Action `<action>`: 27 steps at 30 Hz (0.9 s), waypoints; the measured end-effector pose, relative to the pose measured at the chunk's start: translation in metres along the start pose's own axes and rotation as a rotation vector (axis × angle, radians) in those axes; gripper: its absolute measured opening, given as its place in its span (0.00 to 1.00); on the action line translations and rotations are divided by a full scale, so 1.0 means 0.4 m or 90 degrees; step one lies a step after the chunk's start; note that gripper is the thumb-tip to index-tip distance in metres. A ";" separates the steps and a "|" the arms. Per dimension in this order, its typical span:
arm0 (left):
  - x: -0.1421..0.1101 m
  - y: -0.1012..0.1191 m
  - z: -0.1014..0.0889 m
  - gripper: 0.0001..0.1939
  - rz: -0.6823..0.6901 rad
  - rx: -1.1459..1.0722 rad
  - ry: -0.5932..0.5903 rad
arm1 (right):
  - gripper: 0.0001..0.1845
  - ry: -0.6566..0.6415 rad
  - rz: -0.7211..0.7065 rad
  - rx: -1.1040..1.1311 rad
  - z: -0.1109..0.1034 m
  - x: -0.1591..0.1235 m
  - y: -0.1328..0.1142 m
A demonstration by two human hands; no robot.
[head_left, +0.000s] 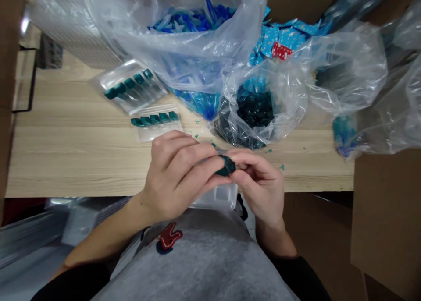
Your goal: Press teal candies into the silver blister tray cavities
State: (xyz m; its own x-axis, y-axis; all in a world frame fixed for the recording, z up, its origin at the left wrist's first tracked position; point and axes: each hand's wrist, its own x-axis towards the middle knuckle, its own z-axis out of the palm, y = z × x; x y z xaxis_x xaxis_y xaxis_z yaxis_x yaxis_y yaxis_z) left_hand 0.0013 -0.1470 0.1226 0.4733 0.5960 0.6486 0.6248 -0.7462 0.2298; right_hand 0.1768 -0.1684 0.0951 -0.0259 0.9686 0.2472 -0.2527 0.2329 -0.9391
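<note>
My left hand (177,174) and my right hand (259,182) meet above the front edge of the wooden table, and their fingers pinch a small dark teal piece (226,165) between them. Part of the piece is hidden by my fingers. Just beyond my left hand lies a clear flat packet holding a row of teal-capped items (156,122), and a second such packet (130,86) lies further back. Under my hands, a small clear plastic container (219,196) is partly hidden. A clear bag of dark teal pieces (255,110) stands close beyond my right hand.
Small teal scraps dot the light wooden table (75,161). A large clear bag of blue pieces (190,23) and blue printed packets (279,42) lie at the back. Loose clear plastic sheeting (355,69) spreads at the right, beside cardboard (384,213).
</note>
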 end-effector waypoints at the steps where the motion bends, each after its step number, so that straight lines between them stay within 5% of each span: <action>1: -0.001 0.000 -0.002 0.03 0.005 -0.006 -0.011 | 0.12 -0.009 0.012 0.008 -0.002 -0.002 -0.001; 6: -0.006 0.005 0.001 0.08 0.055 -0.063 -0.019 | 0.18 -0.078 0.054 0.011 -0.015 -0.018 0.005; 16: -0.023 0.012 0.016 0.04 -0.072 -0.121 -0.009 | 0.21 -0.043 -0.017 -0.102 -0.012 -0.039 0.001; 20: -0.013 0.013 0.016 0.08 -0.082 -0.161 -0.040 | 0.13 -0.047 0.001 -0.073 -0.012 -0.037 0.002; 23: -0.010 0.006 -0.001 0.07 -0.081 -0.179 -0.076 | 0.13 -0.021 -0.006 -0.095 -0.031 -0.037 -0.004; 27: -0.048 0.001 -0.064 0.06 -0.182 -0.233 -0.169 | 0.19 -0.036 -0.011 -0.298 -0.077 -0.034 -0.044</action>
State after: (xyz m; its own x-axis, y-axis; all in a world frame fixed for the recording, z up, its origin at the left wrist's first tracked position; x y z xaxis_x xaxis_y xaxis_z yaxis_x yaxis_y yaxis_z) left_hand -0.0234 -0.1662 0.1288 0.4858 0.8102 0.3280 0.5170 -0.5690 0.6395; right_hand 0.2115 -0.1830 0.1008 -0.0821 0.9610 0.2640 0.2100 0.2756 -0.9380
